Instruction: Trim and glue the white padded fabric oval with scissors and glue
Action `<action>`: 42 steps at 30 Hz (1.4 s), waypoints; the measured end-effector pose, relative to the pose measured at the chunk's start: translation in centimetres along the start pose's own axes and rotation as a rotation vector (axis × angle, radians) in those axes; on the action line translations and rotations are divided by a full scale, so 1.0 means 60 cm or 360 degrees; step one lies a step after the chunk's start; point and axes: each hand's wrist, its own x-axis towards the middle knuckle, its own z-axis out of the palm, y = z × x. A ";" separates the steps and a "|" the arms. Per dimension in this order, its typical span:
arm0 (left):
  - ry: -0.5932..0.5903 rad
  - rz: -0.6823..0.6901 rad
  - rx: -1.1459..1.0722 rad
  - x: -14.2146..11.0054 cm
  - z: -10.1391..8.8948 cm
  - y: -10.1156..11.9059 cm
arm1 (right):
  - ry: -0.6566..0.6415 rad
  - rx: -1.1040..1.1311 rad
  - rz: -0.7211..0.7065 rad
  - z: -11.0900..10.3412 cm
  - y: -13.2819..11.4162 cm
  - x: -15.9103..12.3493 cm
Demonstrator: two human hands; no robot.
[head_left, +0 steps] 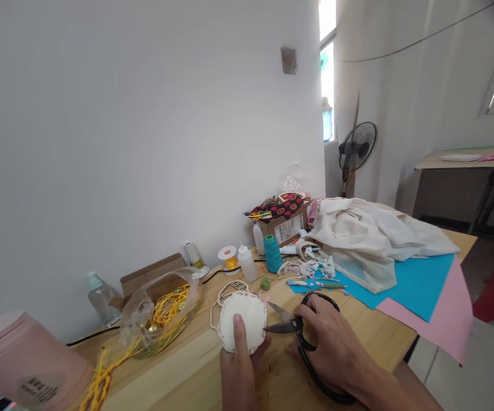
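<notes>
My left hand [241, 362] grips a white round fabric piece [253, 319] with a wavy, patterned edge, its thumb lying flat across the front. My right hand [334, 339] is closed around the handles of black scissors [288, 326]. The scissors' blades are spread apart, and the tip of the lower one is at the right edge of the white piece. Just behind that piece, a thin wooden cut-out frame [224, 291] with lattice work is partly hidden. A small green ball [264, 284] lies beyond it on the table.
White scraps [304, 268], a teal thread cone [273, 254] and a squeeze bottle [247, 264] stand or lie behind my hands. Left are a plastic bag with yellow cords [165, 308] and a pink bin [28, 359]. White cloth [370, 228] covers blue sheets [426, 285] at right.
</notes>
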 end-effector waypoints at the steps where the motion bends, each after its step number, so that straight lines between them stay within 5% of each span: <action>1: 0.0003 -0.0009 0.0015 0.000 0.001 -0.001 | -0.0015 -0.0016 -0.0014 0.000 -0.001 0.000; 21: 0.0123 -0.0005 0.0257 0.011 -0.002 -0.012 | 0.0021 -0.0185 0.0021 0.018 0.002 0.000; 26: 0.0252 -0.0052 0.0346 0.000 -0.013 -0.004 | 0.0176 -0.0399 0.0336 0.014 0.014 0.012; 33: 0.0200 0.0038 0.0170 0.006 -0.010 -0.003 | 0.0041 -0.0068 -0.0006 0.010 -0.003 0.002; 42: 0.0192 0.0029 0.0188 0.006 -0.003 -0.002 | -0.0041 -0.0048 -0.0032 0.012 -0.002 0.002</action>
